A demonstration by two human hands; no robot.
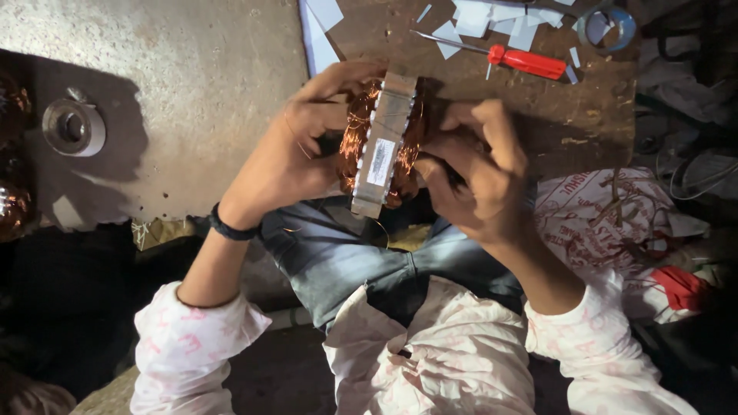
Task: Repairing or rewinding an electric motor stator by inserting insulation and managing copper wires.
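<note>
1. Head view is showing a motor stator (382, 146), copper windings bulging out both sides, standing on edge at centre frame.
2. Left hand (296, 150) is cupping its nine o'clock side; right hand (473, 165) is pinching the three o'clock coils.
3. Winding dressing seems underway; steadier fingertip pressure appears needed.
4. Red screwdriver (523, 60) is lying at one o'clock on the wooden board (584, 115).

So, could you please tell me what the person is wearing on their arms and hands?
Both hands, the left hand and the right hand, are bare, without gloves. The pale sleeves carry a faint pink print and are pushed up the forearms. A dark band circles the left wrist.
</note>
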